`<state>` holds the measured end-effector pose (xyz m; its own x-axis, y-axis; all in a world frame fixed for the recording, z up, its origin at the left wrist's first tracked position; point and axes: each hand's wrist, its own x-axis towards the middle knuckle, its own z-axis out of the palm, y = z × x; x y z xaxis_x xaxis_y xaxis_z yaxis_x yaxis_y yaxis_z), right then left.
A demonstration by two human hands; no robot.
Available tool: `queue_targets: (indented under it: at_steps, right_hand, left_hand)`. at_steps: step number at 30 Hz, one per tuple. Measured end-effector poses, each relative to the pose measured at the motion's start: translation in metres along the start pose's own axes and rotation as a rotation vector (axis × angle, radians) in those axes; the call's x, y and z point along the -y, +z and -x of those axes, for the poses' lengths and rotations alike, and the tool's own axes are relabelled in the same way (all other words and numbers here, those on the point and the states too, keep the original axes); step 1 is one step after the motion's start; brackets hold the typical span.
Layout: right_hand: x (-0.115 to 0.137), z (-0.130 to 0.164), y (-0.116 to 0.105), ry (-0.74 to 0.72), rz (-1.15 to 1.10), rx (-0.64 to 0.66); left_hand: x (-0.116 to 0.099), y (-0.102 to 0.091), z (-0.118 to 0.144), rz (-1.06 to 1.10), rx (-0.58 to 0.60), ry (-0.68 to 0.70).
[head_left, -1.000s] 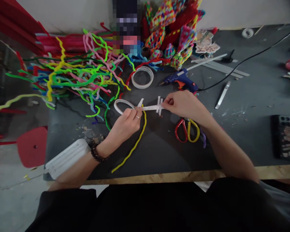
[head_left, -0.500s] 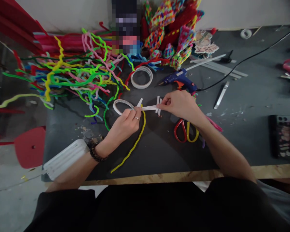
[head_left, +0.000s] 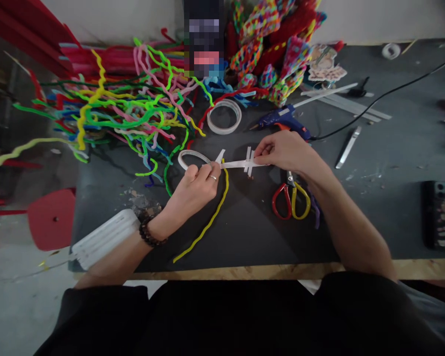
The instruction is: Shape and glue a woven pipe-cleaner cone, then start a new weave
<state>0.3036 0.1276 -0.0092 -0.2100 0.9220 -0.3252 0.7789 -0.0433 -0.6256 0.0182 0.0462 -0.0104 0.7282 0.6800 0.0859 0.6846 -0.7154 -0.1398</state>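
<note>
two hands, left hand [head_left: 196,185] and right hand [head_left: 283,151], pinched on a tape strip [head_left: 237,164] lengthwise left-right

Both forearms reach forward over the table from black sleeves pushed up past the elbows, converging toward the middle. The left hand [head_left: 194,185] lies knuckles up, a dark bead bracelet round the wrist and a ring on one finger — its fingers curled, thumb and forefinger pinched together at the tip. The right hand [head_left: 287,151] comes in from the right with the wrist slightly bent, back of the hand up, its fingertips [head_left: 258,152] drawn into a tight pinch pointing left — toward the other hand, with a gap between them
</note>
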Motion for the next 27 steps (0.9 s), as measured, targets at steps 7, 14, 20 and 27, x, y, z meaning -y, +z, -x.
queue_targets:
  at_steps: [7, 14, 20, 27]
  right_hand:
    - [-0.002, 0.008, 0.006, -0.014, -0.027, -0.084]
    - [0.015, 0.016, 0.016, -0.071, 0.005, -0.191]
    - [0.017, 0.018, 0.016, -0.137, 0.056, -0.176]
    - [0.056, 0.014, 0.048, -0.413, 0.109, -0.117]
  left_hand:
    - [0.000, 0.004, -0.004, 0.052, -0.006, -0.165]
    - [-0.007, 0.000, -0.003, -0.002, 0.007, -0.145]
    - [-0.010, -0.003, 0.002, -0.103, -0.008, -0.102]
    - [0.001, -0.002, -0.002, -0.080, -0.033, -0.158]
